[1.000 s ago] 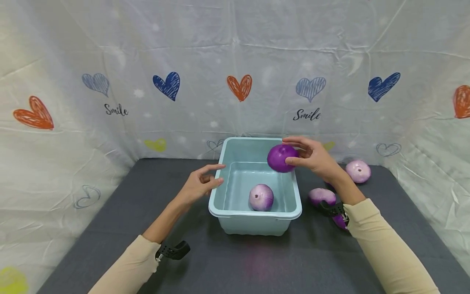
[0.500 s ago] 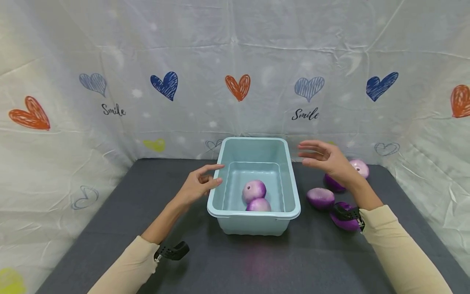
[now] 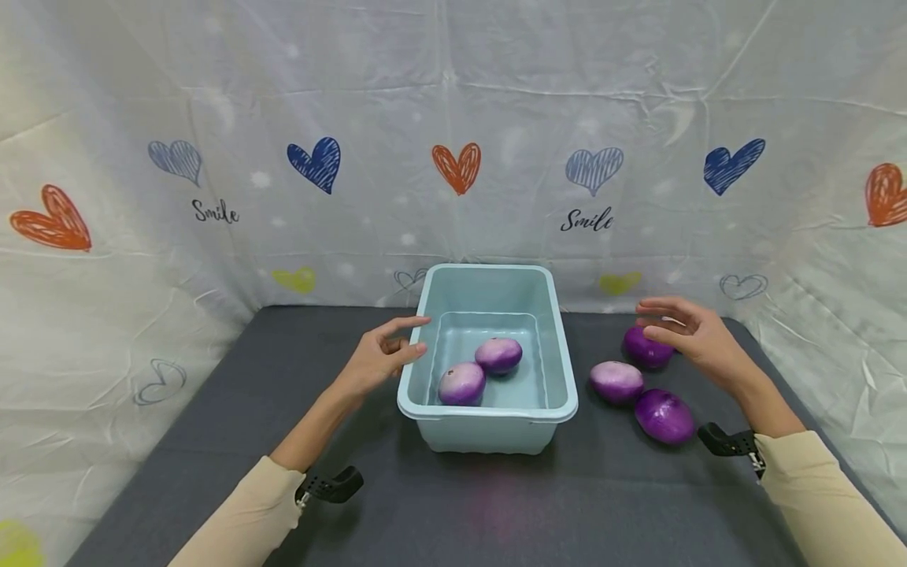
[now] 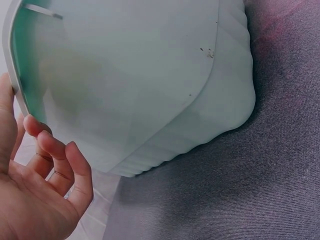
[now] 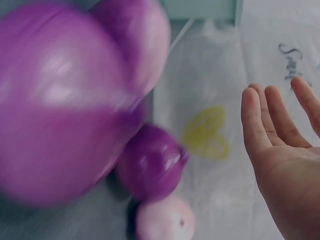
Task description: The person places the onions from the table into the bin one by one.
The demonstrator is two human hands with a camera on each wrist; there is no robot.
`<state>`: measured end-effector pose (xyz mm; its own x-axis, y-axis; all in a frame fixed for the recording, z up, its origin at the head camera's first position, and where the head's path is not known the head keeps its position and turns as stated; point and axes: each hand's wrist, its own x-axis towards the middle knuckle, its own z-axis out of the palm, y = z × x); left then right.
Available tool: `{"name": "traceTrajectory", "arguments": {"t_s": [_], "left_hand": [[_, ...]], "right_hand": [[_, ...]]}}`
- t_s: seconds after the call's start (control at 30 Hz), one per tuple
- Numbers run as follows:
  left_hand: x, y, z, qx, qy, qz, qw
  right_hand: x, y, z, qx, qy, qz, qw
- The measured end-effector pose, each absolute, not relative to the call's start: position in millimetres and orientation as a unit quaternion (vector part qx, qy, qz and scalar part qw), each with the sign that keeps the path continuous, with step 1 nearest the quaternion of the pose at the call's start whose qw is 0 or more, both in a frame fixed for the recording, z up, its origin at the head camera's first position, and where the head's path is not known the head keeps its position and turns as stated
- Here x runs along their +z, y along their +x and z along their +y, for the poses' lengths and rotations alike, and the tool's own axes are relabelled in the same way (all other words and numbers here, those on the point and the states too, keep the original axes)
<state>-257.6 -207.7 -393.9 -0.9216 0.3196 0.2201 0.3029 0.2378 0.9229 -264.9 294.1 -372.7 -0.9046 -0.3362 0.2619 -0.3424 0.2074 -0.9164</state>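
In the head view, two purple-and-white onions, one left [image 3: 462, 384] and one right [image 3: 499, 356], lie against each other in a pale blue plastic tub [image 3: 487, 433]. My left hand [image 3: 375, 356] touches the tub's left rim with index finger and thumb; the left wrist view shows its other fingers loosely bent. At the right, my empty right hand [image 3: 697, 339] hovers with spread fingers beside a dark purple onion [image 3: 648, 348]. Nearer lie a paler onion [image 3: 616, 383] and another dark onion [image 3: 664, 417]. A pink-white onion [image 5: 165, 220] shows in the right wrist view, hidden in the head view.
A dark grey cloth [image 3: 460, 504] covers the table. Behind it hangs a white curtain [image 3: 397, 71] printed with hearts and the word Smile. Black wrist straps [image 3: 336, 484] sit on both arms.
My right hand let go of a purple onion into the tub, then moved right toward the loose onions. The two onions in the tub rolled, one leftward. My left hand stayed at the rim.
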Motion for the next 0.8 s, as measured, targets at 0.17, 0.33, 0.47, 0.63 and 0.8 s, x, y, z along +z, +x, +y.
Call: {"name": "traceTrajectory", "arguments": {"t_s": [0.17, 0.33, 0.47, 0.63, 0.8], "left_hand": [[-393.9, -256.7, -208.4, 0.585, 0.194, 0.788, 0.006], [-394.0, -257.3, -208.6, 0.583, 0.195, 0.789, 0.007], [-394.2, -257.4, -209.1, 0.58, 0.192, 0.791, 0.008], [-394.9, -257.7, -209.3, 0.58, 0.191, 0.792, 0.01], [-393.6, -257.6, -208.9, 0.582, 0.187, 0.791, 0.011]], "right_hand": [[-387.6, -254.4, 312.2, 0.582, 0.218, -0.783, 0.014], [-404.4, -243.8, 325.4, 0.583, 0.243, -0.775, 0.015], [-416.6, -236.1, 331.3, 0.574, 0.257, -0.778, 0.009], [-427.6, -226.8, 332.7, 0.563, 0.262, -0.784, 0.002], [-437.3, -221.3, 332.2, 0.544, 0.259, -0.798, -0.002]]}}
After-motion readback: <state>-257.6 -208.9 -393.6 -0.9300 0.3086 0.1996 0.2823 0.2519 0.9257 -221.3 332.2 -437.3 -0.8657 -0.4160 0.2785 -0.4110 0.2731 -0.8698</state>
